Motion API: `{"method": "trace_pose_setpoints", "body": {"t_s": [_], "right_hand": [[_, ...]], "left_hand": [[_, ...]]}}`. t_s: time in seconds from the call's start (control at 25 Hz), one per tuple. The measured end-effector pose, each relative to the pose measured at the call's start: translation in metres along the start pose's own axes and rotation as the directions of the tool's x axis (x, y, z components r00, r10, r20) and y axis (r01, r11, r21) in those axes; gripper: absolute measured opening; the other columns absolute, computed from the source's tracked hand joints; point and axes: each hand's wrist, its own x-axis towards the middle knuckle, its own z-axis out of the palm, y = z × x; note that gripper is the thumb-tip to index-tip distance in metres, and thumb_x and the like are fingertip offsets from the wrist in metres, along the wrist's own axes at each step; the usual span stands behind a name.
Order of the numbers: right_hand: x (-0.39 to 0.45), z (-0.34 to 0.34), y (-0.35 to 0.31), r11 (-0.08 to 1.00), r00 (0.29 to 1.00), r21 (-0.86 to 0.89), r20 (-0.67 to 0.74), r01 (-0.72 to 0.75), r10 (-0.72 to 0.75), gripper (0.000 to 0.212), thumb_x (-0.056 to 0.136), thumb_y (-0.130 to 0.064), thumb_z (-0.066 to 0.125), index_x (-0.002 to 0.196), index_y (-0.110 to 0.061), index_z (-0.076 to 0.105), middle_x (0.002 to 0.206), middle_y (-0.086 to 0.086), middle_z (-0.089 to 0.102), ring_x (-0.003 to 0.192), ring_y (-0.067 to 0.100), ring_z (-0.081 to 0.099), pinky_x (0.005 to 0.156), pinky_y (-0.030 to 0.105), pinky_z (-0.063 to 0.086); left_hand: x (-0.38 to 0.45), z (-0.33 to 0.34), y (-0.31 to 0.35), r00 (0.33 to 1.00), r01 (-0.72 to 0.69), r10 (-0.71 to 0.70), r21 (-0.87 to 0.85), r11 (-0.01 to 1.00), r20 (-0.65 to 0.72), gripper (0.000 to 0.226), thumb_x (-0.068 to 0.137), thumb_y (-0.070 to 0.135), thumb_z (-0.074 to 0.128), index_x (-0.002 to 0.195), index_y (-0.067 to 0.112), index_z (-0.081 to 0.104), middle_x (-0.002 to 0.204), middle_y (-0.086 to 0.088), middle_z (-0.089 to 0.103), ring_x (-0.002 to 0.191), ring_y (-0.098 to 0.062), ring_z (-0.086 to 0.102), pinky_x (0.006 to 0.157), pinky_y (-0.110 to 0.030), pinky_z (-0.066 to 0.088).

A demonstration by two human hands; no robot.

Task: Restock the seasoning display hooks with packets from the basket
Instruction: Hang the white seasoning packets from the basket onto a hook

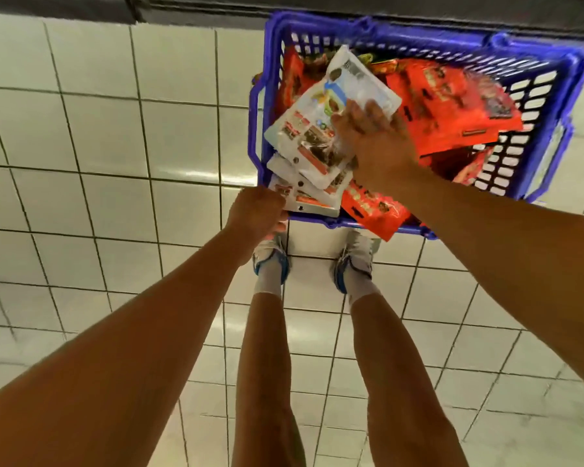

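A blue plastic basket stands on the tiled floor in front of my feet, filled with seasoning packets. My right hand reaches into it and grips a white packet that lies tilted on top of the pile. My left hand pinches the near corner of a small stack of white packets at the basket's front left edge. Several red packets fill the right and back of the basket, and one red packet hangs over the front rim. No display hooks are in view.
White floor tiles spread to the left and around the basket. A dark base strip of a shelf or wall runs along the top. My legs and shoes stand just before the basket.
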Motion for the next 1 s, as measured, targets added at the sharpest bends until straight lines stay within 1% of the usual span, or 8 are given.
{"method": "trace_pose_setpoints", "body": {"t_s": [0.16,0.28,0.4,0.48,0.64,0.76,0.88,1.0], "right_hand": [[-0.02,-0.013,0.0,0.968,0.985,0.233,-0.162,0.092,-0.054,0.034,0.095,-0.017,0.053,0.126,-0.005,0.06,0.146,0.019,0.05,0.14,0.042,0.039,0.112,0.056,0.033],[-0.037,-0.031,-0.002,0.854,0.967,0.507,-0.253,0.118,0.016,0.027,0.098,-0.01,0.048,0.119,0.0,0.061,0.141,0.023,0.055,0.131,0.046,0.05,0.101,0.054,0.047],[-0.044,-0.033,-0.004,0.889,0.966,0.444,-0.257,0.113,0.006,0.034,0.097,-0.014,0.054,0.13,-0.007,0.054,0.148,0.02,0.047,0.139,0.043,0.041,0.101,0.054,0.049],[-0.031,-0.027,-0.002,0.958,0.989,0.286,-0.144,0.015,0.028,0.058,0.095,-0.017,0.058,0.148,-0.012,0.036,0.164,0.015,0.024,0.152,0.038,0.016,0.113,0.054,0.034],[0.006,-0.007,0.001,0.992,0.999,0.123,0.033,-0.041,0.037,0.085,0.096,-0.031,0.058,0.16,-0.024,0.001,0.168,0.003,-0.01,0.154,0.03,-0.008,0.122,0.055,0.011],[0.003,-0.002,0.001,0.984,0.991,0.176,-0.134,0.009,0.015,0.054,0.1,-0.029,0.052,0.151,-0.02,0.037,0.163,0.008,0.028,0.149,0.034,0.025,0.117,0.052,0.027],[-0.022,-0.018,-0.003,0.915,0.968,0.399,-0.249,0.064,0.041,0.031,0.102,-0.02,0.05,0.128,-0.012,0.065,0.134,0.014,0.063,0.111,0.033,0.063,0.091,0.042,0.053],[-0.049,-0.047,-0.006,0.686,0.964,0.724,-0.228,0.072,0.139,0.021,0.102,-0.011,0.05,0.099,-0.001,0.068,0.094,0.011,0.07,0.074,0.018,0.062,0.062,0.038,0.046]], "left_hand": [[-0.004,-0.003,-0.004,0.998,-0.058,0.058,0.012,0.998,-0.016,0.01,0.1,0.016,0.053,0.103,0.01,0.06,0.095,-0.01,0.069,0.078,-0.019,0.066,0.066,-0.026,0.055],[-0.01,-0.006,0.002,0.982,-0.177,0.174,-0.042,0.983,-0.075,0.01,0.094,0.013,0.062,0.09,0.022,0.062,0.096,-0.013,0.07,0.085,-0.027,0.066,0.076,-0.038,0.054],[-0.012,-0.007,0.01,0.975,-0.217,0.211,-0.096,0.972,-0.064,0.013,0.091,0.012,0.067,0.095,0.023,0.064,0.104,-0.007,0.071,0.088,-0.023,0.067,0.069,-0.026,0.053],[-0.008,-0.003,0.011,0.974,-0.226,0.223,-0.054,0.973,-0.049,0.008,0.092,0.017,0.067,0.094,0.024,0.065,0.104,-0.004,0.071,0.087,-0.017,0.069,0.06,-0.018,0.05],[0.009,0.006,-0.005,0.974,-0.219,0.217,-0.024,0.976,-0.064,0.007,0.094,0.019,0.063,0.089,0.025,0.062,0.101,-0.005,0.072,0.091,-0.021,0.071,0.069,-0.027,0.057],[0.013,0.007,-0.02,0.977,-0.207,0.205,-0.028,0.978,-0.062,0.007,0.093,0.017,0.061,0.094,0.023,0.063,0.1,-0.008,0.073,0.092,-0.025,0.072,0.074,-0.031,0.057],[0.008,0.005,-0.024,0.977,-0.204,0.2,-0.051,0.978,-0.071,0.015,0.092,0.014,0.062,0.096,0.029,0.063,0.105,-0.008,0.073,0.094,-0.025,0.071,0.077,-0.033,0.058],[-0.001,0.002,-0.015,0.952,-0.301,0.293,-0.103,0.948,-0.084,0.032,0.086,0.013,0.069,0.105,0.037,0.06,0.109,0.002,0.072,0.105,-0.023,0.069,0.092,-0.043,0.056]]}}
